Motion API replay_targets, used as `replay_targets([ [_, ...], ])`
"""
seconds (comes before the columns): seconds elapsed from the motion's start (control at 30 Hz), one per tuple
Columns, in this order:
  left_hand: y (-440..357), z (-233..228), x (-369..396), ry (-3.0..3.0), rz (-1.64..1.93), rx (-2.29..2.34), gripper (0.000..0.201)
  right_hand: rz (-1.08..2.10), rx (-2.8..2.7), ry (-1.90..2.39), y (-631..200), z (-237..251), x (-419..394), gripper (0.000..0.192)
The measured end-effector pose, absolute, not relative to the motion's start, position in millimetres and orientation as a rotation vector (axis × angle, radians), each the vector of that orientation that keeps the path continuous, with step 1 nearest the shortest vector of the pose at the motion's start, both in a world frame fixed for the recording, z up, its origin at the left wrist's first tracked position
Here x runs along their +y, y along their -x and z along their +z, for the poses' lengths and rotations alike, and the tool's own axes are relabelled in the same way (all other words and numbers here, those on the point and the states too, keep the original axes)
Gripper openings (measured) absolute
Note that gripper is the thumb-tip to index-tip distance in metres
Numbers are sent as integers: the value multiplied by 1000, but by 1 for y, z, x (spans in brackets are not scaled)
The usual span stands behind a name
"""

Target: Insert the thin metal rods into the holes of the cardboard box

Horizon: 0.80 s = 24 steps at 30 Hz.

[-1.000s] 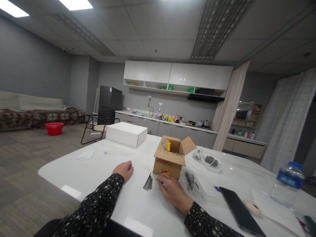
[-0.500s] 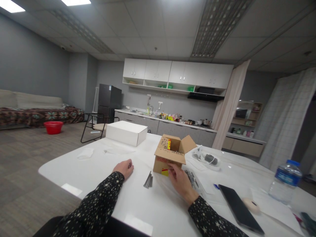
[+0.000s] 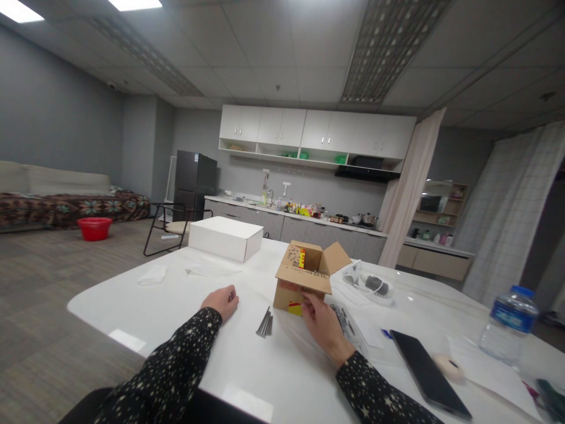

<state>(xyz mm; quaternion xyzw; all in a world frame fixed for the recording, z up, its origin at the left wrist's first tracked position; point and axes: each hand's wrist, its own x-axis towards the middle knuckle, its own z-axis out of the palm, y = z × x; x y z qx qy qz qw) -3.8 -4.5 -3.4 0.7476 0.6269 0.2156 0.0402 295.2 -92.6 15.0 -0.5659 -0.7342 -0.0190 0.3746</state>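
The right hand [image 3: 322, 321] reaches to the near face of the open cardboard box [image 3: 304, 281], fingertips on its lower front edge; whether it pinches the flap or only touches is hard to tell. The box stands upright at mid tabletop [image 3: 176, 294]. The left hand [image 3: 222, 301] rests loosely curled on the tabletop, holding nothing. A small bundle of nails [image 3: 265, 323] lies between the hands, just beside the box.
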Motion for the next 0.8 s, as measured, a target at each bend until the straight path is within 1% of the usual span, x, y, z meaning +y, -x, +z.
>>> replay_targets([
  [0.4,3,1,-8,-2272,644,1929,19,-50,-1882,1452,-296,14,-92,37],
  [0.8,4,-5,-2,-2256,660,1921,17,-61,-1884,1473,-293,18,-98,39],
])
